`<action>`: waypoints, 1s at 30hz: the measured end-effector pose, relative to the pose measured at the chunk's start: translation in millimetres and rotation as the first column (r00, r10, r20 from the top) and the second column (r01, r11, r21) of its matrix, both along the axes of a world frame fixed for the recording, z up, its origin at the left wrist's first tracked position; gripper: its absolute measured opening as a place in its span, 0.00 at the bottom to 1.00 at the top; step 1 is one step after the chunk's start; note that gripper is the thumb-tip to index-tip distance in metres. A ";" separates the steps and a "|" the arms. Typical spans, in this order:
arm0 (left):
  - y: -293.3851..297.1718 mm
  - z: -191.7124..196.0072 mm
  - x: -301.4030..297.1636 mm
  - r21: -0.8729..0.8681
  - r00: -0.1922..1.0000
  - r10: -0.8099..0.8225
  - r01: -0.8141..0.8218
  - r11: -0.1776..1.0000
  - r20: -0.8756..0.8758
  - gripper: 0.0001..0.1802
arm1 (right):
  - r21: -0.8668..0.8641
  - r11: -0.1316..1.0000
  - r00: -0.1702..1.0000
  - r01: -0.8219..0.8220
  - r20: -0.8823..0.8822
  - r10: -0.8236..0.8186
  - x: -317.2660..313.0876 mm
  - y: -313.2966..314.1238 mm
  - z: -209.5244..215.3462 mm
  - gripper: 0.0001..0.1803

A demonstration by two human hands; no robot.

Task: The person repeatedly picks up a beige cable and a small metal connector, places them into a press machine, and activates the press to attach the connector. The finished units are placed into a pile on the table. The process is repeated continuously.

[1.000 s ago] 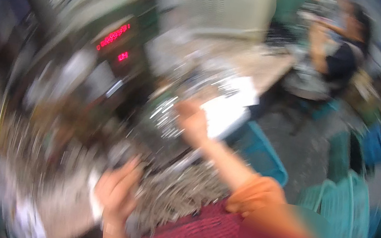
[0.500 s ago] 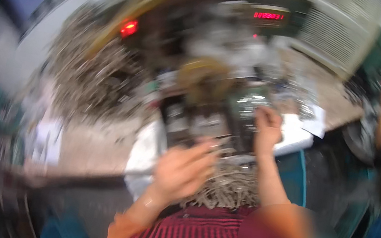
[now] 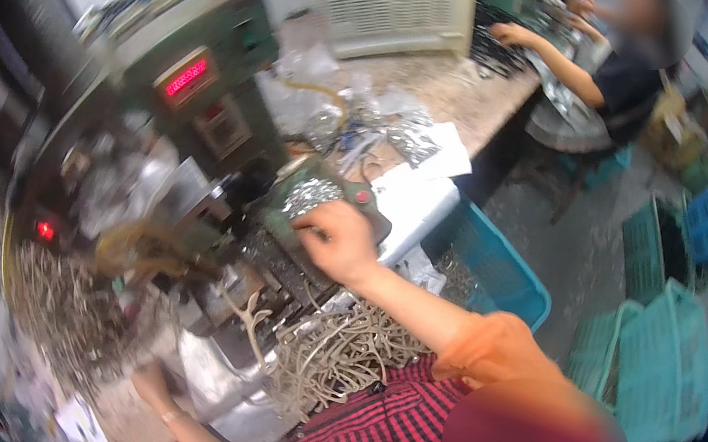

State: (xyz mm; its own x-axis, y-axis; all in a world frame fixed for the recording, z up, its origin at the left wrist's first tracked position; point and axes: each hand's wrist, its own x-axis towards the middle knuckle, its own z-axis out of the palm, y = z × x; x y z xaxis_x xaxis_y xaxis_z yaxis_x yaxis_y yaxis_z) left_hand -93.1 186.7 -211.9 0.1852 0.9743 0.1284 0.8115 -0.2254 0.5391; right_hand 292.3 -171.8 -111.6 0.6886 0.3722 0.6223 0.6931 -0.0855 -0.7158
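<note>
Right arm: orange sleeve point(image 3: 492, 347) pushed back to about the elbow, bare forearm running far and left, roughly straight to the wrist. Right hand point(image 3: 339, 242) is palm down over the green tray point(image 3: 279, 218), fingers bent and narrow, tips at the near edge of the small shiny parts point(image 3: 311, 195) heaped on it. Can't tell if one is pinched. Red button point(image 3: 364, 196) sits just right of the parts, beyond the knuckles. Left arm: comes in low, forearm angled far and left, band point(image 3: 171, 416) on the wrist. Left hand point(image 3: 155, 383) is at the bench's near side, between the left pile point(image 3: 62, 313) of greyish pieces and the shiny sheet point(image 3: 216, 376). Its fingers are dark and blurred; can't tell spread or grip. Hands are well apart, left one nearer. Forked piece point(image 3: 249, 323) stands tilted between them, by the near pile point(image 3: 331, 358) of similar pieces right up against the checked apron point(image 3: 355, 437). Green machine point(image 3: 238, 75) with red display point(image 3: 185, 78) is on the far left; blue basket point(image 3: 509, 270) is right of the right hand.
</note>
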 end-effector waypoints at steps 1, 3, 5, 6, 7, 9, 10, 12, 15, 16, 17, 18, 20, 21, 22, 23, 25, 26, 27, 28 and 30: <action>9.5 -6.3 1.5 -0.019 0.996 -0.048 0.047 0.999 -0.081 0.20 | -0.049 0.998 0.999 0.034 0.006 -0.033 5.5 -16.2 1.7 0.06; -16.0 20.3 18.7 -0.227 0.963 -0.087 0.146 0.963 0.254 0.14 | -0.024 0.993 0.993 0.113 0.018 -0.113 11.5 -50.2 -4.3 0.06; -35.2 29.8 5.1 -0.312 0.867 0.050 0.124 0.942 0.496 0.11 | -0.041 0.998 0.995 0.051 -0.082 -0.054 8.8 -68.3 -2.5 0.05; -48.8 37.2 0.1 -0.331 0.818 0.101 0.114 0.937 0.567 0.10 | -0.024 1.000 0.993 0.001 -0.120 -0.004 6.3 -69.1 -2.4 0.05; -60.0 43.6 -5.6 -0.346 0.756 0.154 0.100 0.933 0.636 0.09 | 0.001 0.998 0.987 -0.055 -0.153 0.055 2.8 -64.8 9.1 0.05; -77.6 53.9 -0.1 -0.314 0.639 0.111 0.214 0.925 0.761 0.09 | 0.033 0.966 0.958 -0.256 -0.128 0.258 -8.2 -42.5 36.9 0.06; -85.9 59.8 6.1 -0.289 0.572 0.097 0.254 0.923 0.814 0.10 | 0.075 0.936 0.912 -0.343 -0.214 0.351 -11.2 -29.9 52.3 0.08; -104.0 79.8 39.8 -0.233 0.510 0.055 0.291 0.928 0.859 0.06 | 0.166 0.866 0.804 -0.472 -0.322 0.500 -23.1 5.5 73.1 0.14; -113.1 108.0 96.2 -0.097 0.369 -0.083 0.442 0.892 0.926 0.13 | 0.128 0.900 0.832 -0.418 -0.345 0.435 -29.8 46.9 70.2 0.22; -116.7 119.8 100.0 -0.040 0.285 -0.101 0.450 0.892 0.953 0.11 | 0.139 0.897 0.812 -0.420 -0.382 0.440 -40.4 47.6 72.9 0.23; -121.8 123.7 104.6 0.025 0.175 -0.120 0.464 0.885 0.977 0.10 | 0.130 0.899 0.806 -0.419 -0.404 0.434 -45.8 45.4 77.0 0.23; -132.0 139.4 109.8 0.143 0.096 -0.214 0.478 0.867 0.972 0.09 | 0.242 0.843 0.701 -0.481 -0.470 0.536 -49.3 45.0 73.9 0.24; -164.9 199.9 115.8 0.449 -0.102 -0.471 0.529 0.720 0.876 0.07 | 0.272 0.815 0.669 -0.512 -0.470 0.577 -49.3 47.7 72.2 0.24; -179.8 225.3 123.9 0.576 -0.155 -0.596 0.528 0.624 0.788 0.07 | 0.285 0.804 0.658 -0.522 -0.465 0.592 -51.2 49.5 72.8 0.24; -187.9 241.4 135.2 0.599 -0.007 -0.691 0.504 0.622 0.723 0.07 | 0.387 0.765 0.557 -0.515 -0.527 0.642 -54.9 48.8 80.3 0.25; -192.0 251.4 145.7 0.623 0.148 -0.759 0.483 0.616 0.635 0.07 | 0.431 0.757 0.531 -0.491 -0.541 0.652 -58.9 50.8 81.1 0.26; -186.2 247.9 167.7 0.583 0.133 -0.673 0.399 0.708 0.727 0.07 | 0.511 0.748 0.488 -0.424 -0.566 0.664 -65.1 54.0 79.3 0.27; -185.5 248.3 165.2 0.556 0.106 -0.643 0.407 0.724 0.759 0.06 | 0.501 0.765 0.510 -0.406 -0.570 0.644 -69.5 54.1 79.8 0.27; -185.5 248.0 165.7 0.572 0.092 -0.654 0.404 0.714 0.751 0.06 | 0.492 0.778 0.513 -0.392 -0.585 0.628 -73.1 52.7 84.1 0.27; -187.9 246.8 165.5 0.584 0.087 -0.663 0.397 0.708 0.744 0.07 | 0.484 0.788 0.507 -0.381 -0.603 0.616 -77.2 49.4 92.0 0.27; -193.3 243.0 156.8 0.682 0.066 -0.775 0.431 0.590 0.629 0.08 | 0.379 0.818 0.591 -0.432 -0.567 0.574 -84.6 32.6 101.8 0.29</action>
